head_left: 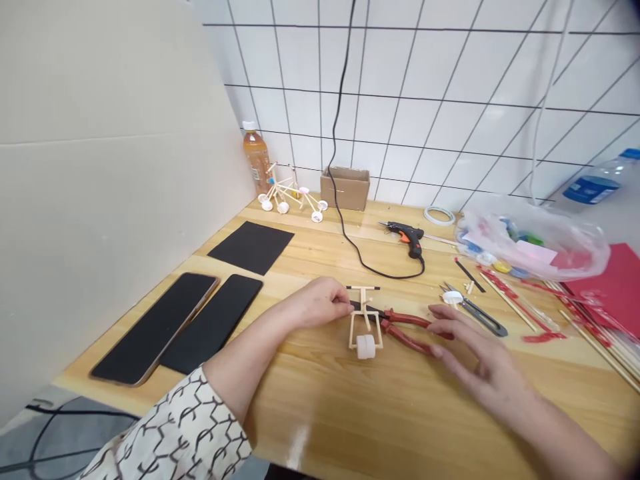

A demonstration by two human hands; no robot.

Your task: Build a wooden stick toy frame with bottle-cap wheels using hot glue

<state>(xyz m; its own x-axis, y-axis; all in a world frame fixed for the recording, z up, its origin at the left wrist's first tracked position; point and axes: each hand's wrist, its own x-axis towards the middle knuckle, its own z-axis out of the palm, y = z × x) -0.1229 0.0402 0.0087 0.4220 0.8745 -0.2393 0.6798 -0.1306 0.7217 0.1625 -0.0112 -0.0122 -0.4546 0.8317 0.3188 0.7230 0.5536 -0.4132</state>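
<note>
My left hand [325,301] is closed, its fingertips pinched at the left side of a small frame of wooden sticks [365,317]. A white roller-like wheel [366,347] sits at the frame's near end, and a dark-tipped crossbar is at its far end. Red-handled pliers [407,327] lie under and beside the frame, with their dark jaws partly hidden behind it. My right hand [480,360] is open, thumb and fingers apart around the ends of the plier handles. Small scissors [483,313] lie beyond it, with a white disc [453,297] over their blades.
Two phones [157,327] and a black sheet [251,247] lie left. A stick model with wheels [285,193], bottle [257,157] and cardboard box [350,187] stand behind. A corded glue gun [407,237], tape roll [439,215], plastic bag [540,240] and sticks [600,343] are right.
</note>
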